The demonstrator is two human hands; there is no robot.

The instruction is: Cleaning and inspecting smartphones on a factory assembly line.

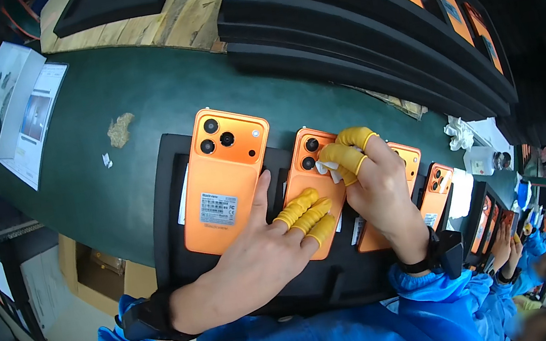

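A row of orange phones lies back side up in a black foam tray [171, 217] in front of me. My left hand [257, 254], with yellow finger cots, rests its outstretched fingers on the middle phone [294, 187]. Its thumb lies by the edge of the labelled left phone [220, 173]. My right hand [383, 189], also in yellow finger cots, pinches a small white wipe [336, 174] against the camera area of the middle phone, partly hiding it. Behind that hand shows another phone [372, 238], and farther right one more phone [435, 197].
Stacked black trays [310, 41] with orange phones stand at the back right. A small clear bottle [478, 161] and crumpled tissue [458, 133] are to the right. Papers [45, 113] lie at the left, a cardboard box [100, 267] below. A co-worker's hands [504, 245] show at far right.
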